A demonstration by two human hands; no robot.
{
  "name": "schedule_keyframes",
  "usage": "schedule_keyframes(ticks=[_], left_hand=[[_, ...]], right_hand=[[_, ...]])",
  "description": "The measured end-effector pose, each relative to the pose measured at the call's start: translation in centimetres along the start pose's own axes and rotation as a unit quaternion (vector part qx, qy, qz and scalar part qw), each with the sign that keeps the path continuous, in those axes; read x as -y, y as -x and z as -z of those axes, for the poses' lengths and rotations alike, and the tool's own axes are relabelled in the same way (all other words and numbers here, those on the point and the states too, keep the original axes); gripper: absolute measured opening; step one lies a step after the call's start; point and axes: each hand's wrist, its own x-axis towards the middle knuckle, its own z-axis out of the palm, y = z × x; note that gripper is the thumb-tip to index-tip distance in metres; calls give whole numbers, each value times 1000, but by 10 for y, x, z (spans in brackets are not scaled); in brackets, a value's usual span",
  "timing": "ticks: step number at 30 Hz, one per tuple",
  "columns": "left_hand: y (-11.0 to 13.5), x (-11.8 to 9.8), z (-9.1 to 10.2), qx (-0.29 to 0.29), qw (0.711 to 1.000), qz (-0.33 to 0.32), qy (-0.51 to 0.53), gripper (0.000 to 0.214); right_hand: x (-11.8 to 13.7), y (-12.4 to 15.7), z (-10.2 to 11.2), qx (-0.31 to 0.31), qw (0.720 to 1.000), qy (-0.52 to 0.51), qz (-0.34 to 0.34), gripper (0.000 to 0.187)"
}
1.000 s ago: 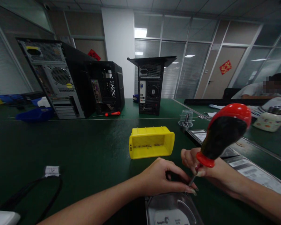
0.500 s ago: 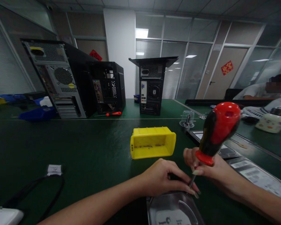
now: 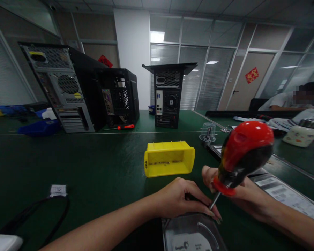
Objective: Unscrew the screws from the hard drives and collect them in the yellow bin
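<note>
A silver hard drive point(image 3: 189, 232) lies at the bottom edge of the view, label side up. My left hand point(image 3: 181, 198) rests at its far edge, thumb and fingertips pinched together near the far right corner. What sits between those fingertips is too small to make out. My right hand point(image 3: 240, 198) is closed around a screwdriver point(image 3: 247, 150) with a red and black handle. The tool leans, handle up and to the right, and its thin shaft runs down between my left fingertips, where the tip is hidden. Beyond my hands stands a yellow bin point(image 3: 170, 170) with several small screws inside.
More hard drives point(image 3: 290, 195) lie at right, near a clear plastic cup point(image 3: 208, 131). Computer cases point(image 3: 169, 101) stand at the back, with another red screwdriver point(image 3: 125, 127) before them. A cable with a white tag point(image 3: 58, 190) lies at left. A person point(image 3: 282, 101) sits far right.
The screwdriver handle has turned in my right hand and tilted a little lower and to the right. My left hand holds its place at the drive's corner.
</note>
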Motion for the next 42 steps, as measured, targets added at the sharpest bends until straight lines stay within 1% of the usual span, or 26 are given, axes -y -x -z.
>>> schedule_keyframes(ticks=[5,10,12,16,19,21,27,29,31,34,39,42], left_hand=[[-1,4,-1,-7,1000,-13,19,16],[-1,6,-2,-14,999,-22,19,13],[-1,5,-1,-17,1000,-13,13,12],[0,3,-1,-13,1000,26,-6,15],[1,3,-1,-19,999,27,-12,19],[1,4,-2,-40,999,13,-9,20],[1,3,-6,-157,987,-20,-29,17],[1,3,-7,-172,984,-22,-39,16],[1,2,-7,-174,984,-14,-41,17],[2,2,-6,-170,985,-5,-40,18],[1,3,-5,-160,986,-21,-29,19],[1,3,-5,-165,986,-20,-27,20]], right_hand=[[2,0,-1,19,1000,-18,-6,25],[2,-2,-4,20,1000,-21,1,20],[1,-3,-5,16,1000,-19,-1,20],[1,-3,-5,6,1000,-14,-8,22],[3,-4,-7,-4,1000,-8,-19,22],[4,-4,-8,-8,1000,-6,-26,23],[4,-5,-9,-16,999,-8,-31,23],[3,-5,-9,-27,999,-10,-30,23],[2,-6,-9,-40,999,-12,-28,23],[-1,-6,-8,-41,999,-16,-27,24],[-4,-4,-8,-40,999,-14,-18,26],[-5,-3,-8,-42,999,-13,-9,27]])
